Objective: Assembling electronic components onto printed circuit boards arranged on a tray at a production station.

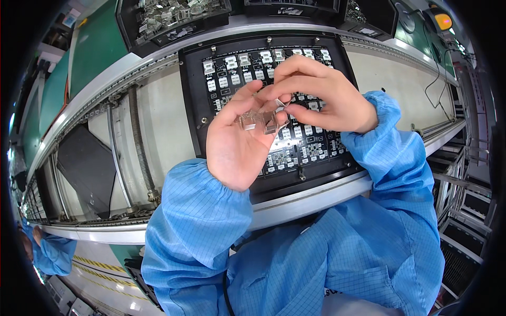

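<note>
While the L hand (pixel 236 145) is held palm up, half open w/ fingers loosely bent, several shiny metal parts (pixel 251 124) are cradled on it. A single part (pixel 282 103) is pinched btwn thumb & forefinger of the R hand (pixel 324 92), close by the L fingertips; whether it's also gripped by the L can't be told. Both hands are held over the PCBs (pixel 287 158), which are set in a black tray (pixel 194 105) & partly hidden. Rows of small white components (pixel 229 80) are carried on them. Nr & far sides of the tray are flanked by metal rails (pixel 321 195). To its L, a screw rod (pixel 139 139) & a smooth rod (pixel 119 163) are seen, w/ a black sheet (pixel 87 168) beyond. At the far side, bins (pixel 158 48) are lined up, the L one filled w/ metal pcs (pixel 176 16). Racks (pixel 466 237) are seen lower R. Both arms are covered by blue sleeves (pixel 203 210). A co-worker's sleeve (pixel 58 255), also blue, is seen far L, nr yellow floor stripes (pixel 103 265).
</note>
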